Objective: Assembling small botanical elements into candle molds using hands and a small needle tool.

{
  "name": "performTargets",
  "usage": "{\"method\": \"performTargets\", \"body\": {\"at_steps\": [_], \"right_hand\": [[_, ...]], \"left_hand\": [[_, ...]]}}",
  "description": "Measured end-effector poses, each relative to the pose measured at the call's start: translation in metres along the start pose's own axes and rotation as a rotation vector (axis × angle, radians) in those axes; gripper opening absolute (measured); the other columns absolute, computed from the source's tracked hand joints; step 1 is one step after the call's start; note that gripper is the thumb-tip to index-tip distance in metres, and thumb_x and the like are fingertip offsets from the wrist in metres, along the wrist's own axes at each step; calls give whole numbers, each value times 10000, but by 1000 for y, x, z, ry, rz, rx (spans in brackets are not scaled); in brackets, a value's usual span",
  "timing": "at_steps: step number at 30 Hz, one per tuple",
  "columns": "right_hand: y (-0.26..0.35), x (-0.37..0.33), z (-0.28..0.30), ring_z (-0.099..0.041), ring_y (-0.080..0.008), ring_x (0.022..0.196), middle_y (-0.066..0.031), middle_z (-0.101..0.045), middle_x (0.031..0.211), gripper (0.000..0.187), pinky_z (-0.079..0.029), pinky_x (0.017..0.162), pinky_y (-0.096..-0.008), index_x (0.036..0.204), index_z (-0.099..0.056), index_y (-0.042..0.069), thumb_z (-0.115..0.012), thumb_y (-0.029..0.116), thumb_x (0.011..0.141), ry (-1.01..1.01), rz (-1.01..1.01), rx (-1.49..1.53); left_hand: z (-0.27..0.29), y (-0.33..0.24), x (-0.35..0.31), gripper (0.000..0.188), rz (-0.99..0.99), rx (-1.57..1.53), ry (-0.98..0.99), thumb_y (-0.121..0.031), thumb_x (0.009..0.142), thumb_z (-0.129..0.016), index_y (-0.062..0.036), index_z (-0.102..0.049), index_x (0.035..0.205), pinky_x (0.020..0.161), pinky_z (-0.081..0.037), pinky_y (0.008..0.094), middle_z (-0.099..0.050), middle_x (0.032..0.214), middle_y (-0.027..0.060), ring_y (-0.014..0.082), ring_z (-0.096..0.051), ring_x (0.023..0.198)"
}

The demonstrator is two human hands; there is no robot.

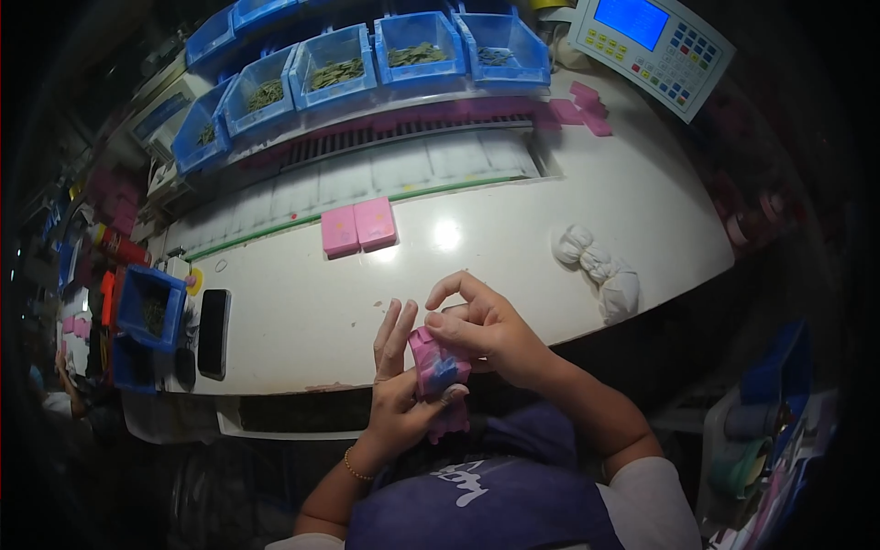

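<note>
A bent pink rubber mould (426, 353) with a blue patch on its face is gripped in my left hand (396, 403), below the table's front edge. Two fingers of that hand point up beside the mould, while the thumb presses along its lower part. Over the mould's upper end, my right hand (490, 335) has thumb and index fingertips brought close together in a pinch. Whether anything small sits between those fingertips cannot be made out. Two pink blocks (357, 227) lie side by side on the white table (495, 238), farther away.
Blue bins (420, 50) holding small pieces line the back shelf. A control panel with a blue screen (631, 20) stands back right, near more pink blocks (587, 108). A knotted white cloth bundle (605, 275) lies right; a phone (214, 332) and blue bins (147, 307) are left.
</note>
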State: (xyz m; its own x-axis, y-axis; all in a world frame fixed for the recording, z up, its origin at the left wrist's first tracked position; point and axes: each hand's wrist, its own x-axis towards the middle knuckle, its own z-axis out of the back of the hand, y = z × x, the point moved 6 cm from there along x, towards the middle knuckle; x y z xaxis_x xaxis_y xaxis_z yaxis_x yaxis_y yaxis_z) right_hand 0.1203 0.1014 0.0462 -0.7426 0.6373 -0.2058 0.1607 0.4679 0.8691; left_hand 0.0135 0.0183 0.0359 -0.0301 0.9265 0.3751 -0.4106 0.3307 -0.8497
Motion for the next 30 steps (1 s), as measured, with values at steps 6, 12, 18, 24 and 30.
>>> {"method": "performTargets", "body": {"at_steps": [6, 12, 18, 24, 30], "right_hand": [[-19, 3, 5, -473, -14, 542, 11, -567, 738, 218, -312, 420, -187, 1168, -470, 95, -550, 210, 1002, 51, -111, 176], [35, -48, 18, -457, -127, 489, -27, -515, 663, 126, -471, 501, -305, 906, -564, 56, -596, 164, 963, -363, 915, -855], [46, -74, -34, -400, -203, 439, -23, -336, 514, 466, -560, 814, -433, 576, -445, 75, -749, 306, 842, 219, 1129, -1078], [37, -72, -40, -429, -218, 469, -38, -360, 529, 483, -546, 859, -449, 574, -437, 68, -770, 320, 817, 321, 1093, -1128], [30, -72, -41, -456, -225, 487, -42, -387, 522, 427, -519, 871, -423, 592, -461, 88, -730, 297, 849, 343, 1108, -1146]], "left_hand": [[4, -10, 0, 258, -179, 124, 51, -216, 760, -814, -79, -754, 970, 1168, -214, 529, -464, 1435, 166, 382, -299, 1431], [15, -14, 6, 278, -184, 120, 51, -176, 750, -811, -31, -734, 974, 1121, -311, 557, -552, 1325, 181, 362, -530, 1265], [13, -20, 8, 286, -195, 74, 81, -132, 715, -809, -36, -736, 975, 1087, -368, 553, -618, 1241, 189, 339, -610, 1160], [12, -22, 7, 284, -198, 71, 109, -117, 703, -802, -38, -738, 968, 1088, -368, 553, -626, 1222, 204, 327, -625, 1137], [9, -21, 7, 287, -194, 66, 143, -92, 696, -792, -38, -743, 973, 1093, -362, 552, -626, 1222, 207, 329, -628, 1133]]}}
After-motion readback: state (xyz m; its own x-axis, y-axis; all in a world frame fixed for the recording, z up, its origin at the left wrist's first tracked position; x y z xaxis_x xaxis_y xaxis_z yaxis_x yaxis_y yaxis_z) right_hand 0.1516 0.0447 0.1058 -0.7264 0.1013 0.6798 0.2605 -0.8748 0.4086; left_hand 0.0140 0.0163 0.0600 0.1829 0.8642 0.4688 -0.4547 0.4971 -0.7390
